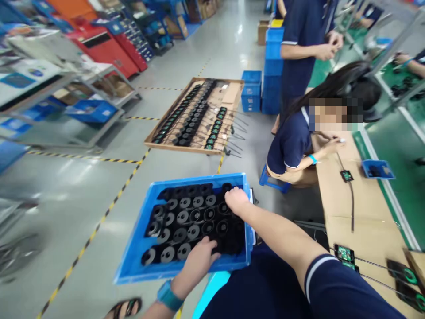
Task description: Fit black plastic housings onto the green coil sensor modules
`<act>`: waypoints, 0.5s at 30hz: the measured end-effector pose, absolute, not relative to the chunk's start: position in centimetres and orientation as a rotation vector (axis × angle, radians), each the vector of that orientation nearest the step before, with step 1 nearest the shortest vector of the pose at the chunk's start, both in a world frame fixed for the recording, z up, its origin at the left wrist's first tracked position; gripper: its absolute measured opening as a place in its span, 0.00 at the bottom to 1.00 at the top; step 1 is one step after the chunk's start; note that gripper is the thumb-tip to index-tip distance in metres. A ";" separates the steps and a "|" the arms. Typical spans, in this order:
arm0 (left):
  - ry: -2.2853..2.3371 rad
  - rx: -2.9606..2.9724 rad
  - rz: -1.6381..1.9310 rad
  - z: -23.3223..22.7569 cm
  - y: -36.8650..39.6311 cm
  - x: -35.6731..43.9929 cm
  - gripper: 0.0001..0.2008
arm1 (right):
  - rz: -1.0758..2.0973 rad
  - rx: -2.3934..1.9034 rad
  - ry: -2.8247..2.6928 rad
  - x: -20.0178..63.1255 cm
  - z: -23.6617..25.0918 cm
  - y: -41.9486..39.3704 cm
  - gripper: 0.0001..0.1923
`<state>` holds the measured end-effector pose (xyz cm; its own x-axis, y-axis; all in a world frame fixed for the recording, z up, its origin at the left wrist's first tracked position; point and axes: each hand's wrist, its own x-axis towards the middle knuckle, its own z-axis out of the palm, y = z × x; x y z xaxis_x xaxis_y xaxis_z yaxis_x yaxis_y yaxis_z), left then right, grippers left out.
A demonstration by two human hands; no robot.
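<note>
A blue plastic crate (133, 254) is in front of me, holding several rows of black plastic parts (182, 216) with round, ring-shaped faces. My right hand (236, 200) reaches in at the crate's far right corner, its fingers curled down over the dark parts there. On the near side, my left hand (201, 259), with a blue band at the wrist, dips over the front wall. Its fingers and thumb are bent around the black parts at the near right. The fingertips of both hands are partly lost against the dark parts.
Beyond the crate stands a cardboard-lined tray (186, 149) of black parts with cables. A seated co-worker (292, 137) works at a bench (338, 204) on the right; another person stands behind, near stacked blue bins (272, 71). A metal cart (83, 144) is at left.
</note>
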<state>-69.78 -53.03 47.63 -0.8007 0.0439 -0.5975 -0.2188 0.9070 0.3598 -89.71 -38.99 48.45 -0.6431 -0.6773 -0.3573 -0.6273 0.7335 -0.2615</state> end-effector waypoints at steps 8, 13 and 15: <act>2.430 0.014 0.292 46.3 -52.3 -70.4 0.01 | -0.541 -0.892 2.585 -86.6 52.1 -35.3 0.13; 2.516 0.053 0.328 45.8 -52.3 -70.5 0.07 | -1.384 -0.206 2.077 -80.2 54.0 -27.7 0.22; 2.560 0.062 0.348 45.3 -52.5 -70.3 0.09 | -1.570 -0.052 1.730 -77.4 54.3 -23.9 0.27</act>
<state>-70.26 -52.47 45.26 -0.8478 0.1152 -0.5176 -0.0270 0.9655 0.2592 -77.40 -23.94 54.34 -0.6920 -0.5122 -0.5087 0.4567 0.2351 -0.8580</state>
